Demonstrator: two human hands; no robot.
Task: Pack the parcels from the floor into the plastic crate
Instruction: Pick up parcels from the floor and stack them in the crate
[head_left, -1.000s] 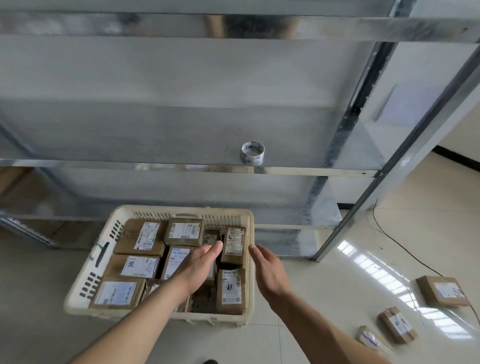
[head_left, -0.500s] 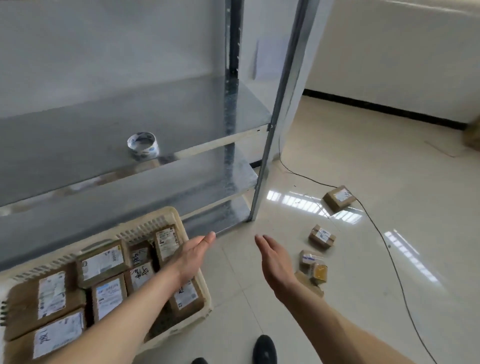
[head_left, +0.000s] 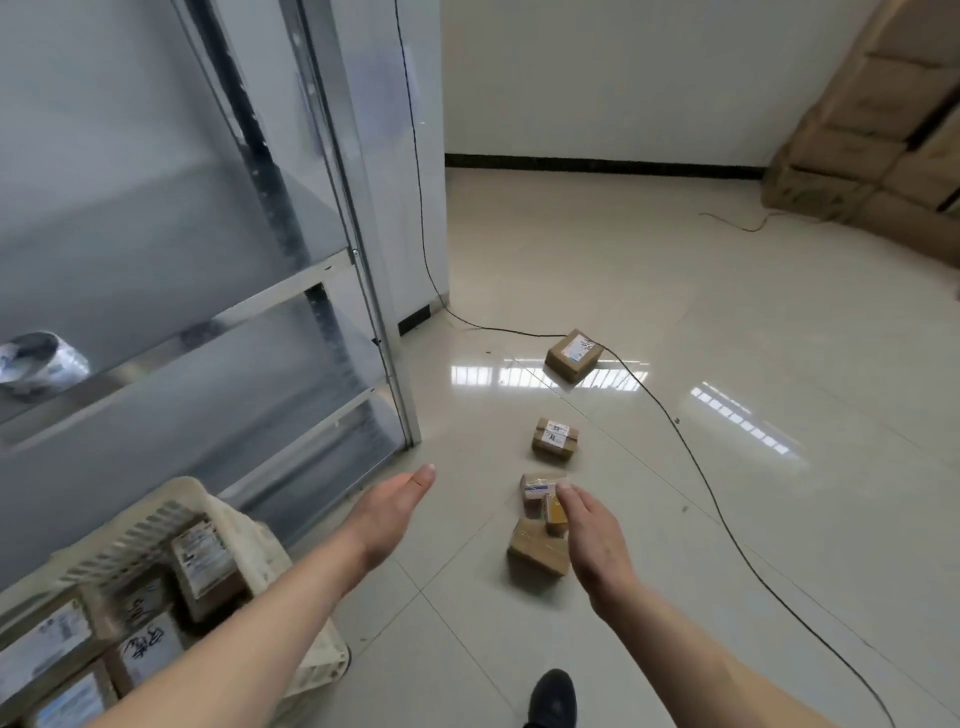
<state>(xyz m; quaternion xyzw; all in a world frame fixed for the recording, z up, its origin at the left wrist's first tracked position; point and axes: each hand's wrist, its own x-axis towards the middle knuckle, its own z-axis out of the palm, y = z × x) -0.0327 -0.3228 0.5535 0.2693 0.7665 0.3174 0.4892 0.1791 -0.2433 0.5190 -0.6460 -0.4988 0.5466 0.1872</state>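
my view has swung right since a moment ago: the crate has slid to the lower left corner and the loose parcels now lie straight ahead of me on the floor. my left hand hangs over the tiles just right of the crate, fingers straight and together, holding nothing. my right hand reaches over the nearest cluster of parcels, fingers relaxed and extended, gripping nothing; i cannot tell if it touches them. beyond that, a small labelled parcel sits alone, and farther off a larger box lies beside a black cable. the crate holds several labelled parcels already. a tape roll rests on the metal shelf.
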